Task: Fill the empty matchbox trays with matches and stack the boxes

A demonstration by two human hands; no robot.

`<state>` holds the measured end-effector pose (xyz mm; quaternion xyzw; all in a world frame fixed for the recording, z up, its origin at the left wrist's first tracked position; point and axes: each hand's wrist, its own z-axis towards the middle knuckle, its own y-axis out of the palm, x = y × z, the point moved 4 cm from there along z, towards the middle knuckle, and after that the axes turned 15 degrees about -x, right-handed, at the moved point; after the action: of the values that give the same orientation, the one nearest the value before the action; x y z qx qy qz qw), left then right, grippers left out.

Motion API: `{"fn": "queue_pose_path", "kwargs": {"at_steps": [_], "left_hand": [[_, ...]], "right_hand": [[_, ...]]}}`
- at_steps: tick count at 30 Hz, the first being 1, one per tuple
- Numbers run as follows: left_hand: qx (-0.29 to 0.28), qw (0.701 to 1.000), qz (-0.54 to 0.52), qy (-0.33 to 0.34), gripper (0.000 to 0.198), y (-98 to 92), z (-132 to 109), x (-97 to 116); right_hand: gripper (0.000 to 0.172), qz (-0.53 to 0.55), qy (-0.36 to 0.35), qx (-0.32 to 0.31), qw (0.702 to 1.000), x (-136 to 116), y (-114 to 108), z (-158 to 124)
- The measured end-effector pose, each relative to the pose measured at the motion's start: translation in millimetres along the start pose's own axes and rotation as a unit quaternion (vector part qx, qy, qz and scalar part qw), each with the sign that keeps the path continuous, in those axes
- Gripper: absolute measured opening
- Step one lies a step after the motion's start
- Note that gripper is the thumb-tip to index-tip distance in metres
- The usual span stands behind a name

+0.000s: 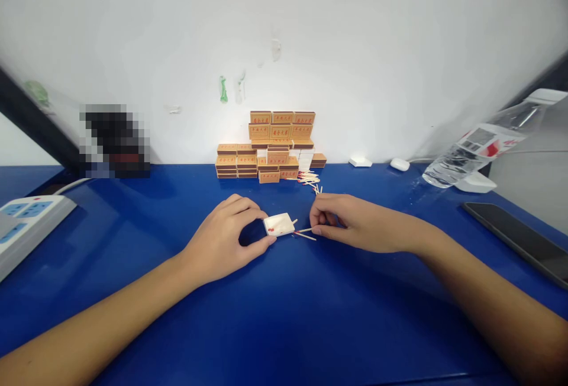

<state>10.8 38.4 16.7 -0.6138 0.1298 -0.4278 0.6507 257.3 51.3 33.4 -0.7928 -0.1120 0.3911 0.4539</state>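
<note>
Between thumb and fingers, my left hand (228, 241) grips the left end of a small white matchbox tray (278, 218). A few matches with red heads lie in the tray, and one pokes out over its right edge. To the right of the tray, my right hand (339, 218) pinches a match (306, 230) by its end, the other end pointing at the tray. A loose match (307, 236) lies on the table just below that one. Beyond my right hand is a pile of loose matches (309, 178).
Stacked matchboxes (270, 164) stand against the wall on the blue table (266, 327). A power strip (33, 226) is at the left. On the right are a phone (519, 238), a tilted water bottle (483, 140), a white earbud case (400, 164) and a small white block (360, 161).
</note>
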Motion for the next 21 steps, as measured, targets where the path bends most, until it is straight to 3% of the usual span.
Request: {"fn": "queue_pose_path", "kwargs": {"at_steps": [4,13,17,21], "left_hand": [[0.013,1.0,0.005,-0.005,0.022,-1.0,0,-1],[0.011,1.0,0.003,0.002,0.022,-0.7,0,0],[0.006,1.0,0.003,0.005,0.023,0.7,0,2],[-0.008,0.999,0.011,0.031,0.025,3.0,-1,7]], "right_hand": [[0.019,-0.031,0.001,0.037,0.999,-8,3,3],[0.018,-0.031,0.007,0.002,0.999,-8,11,3],[0.018,-0.037,-0.002,0.056,0.998,-15,4,0],[0.012,-0.081,-0.016,0.108,0.991,-30,13,6]]}}
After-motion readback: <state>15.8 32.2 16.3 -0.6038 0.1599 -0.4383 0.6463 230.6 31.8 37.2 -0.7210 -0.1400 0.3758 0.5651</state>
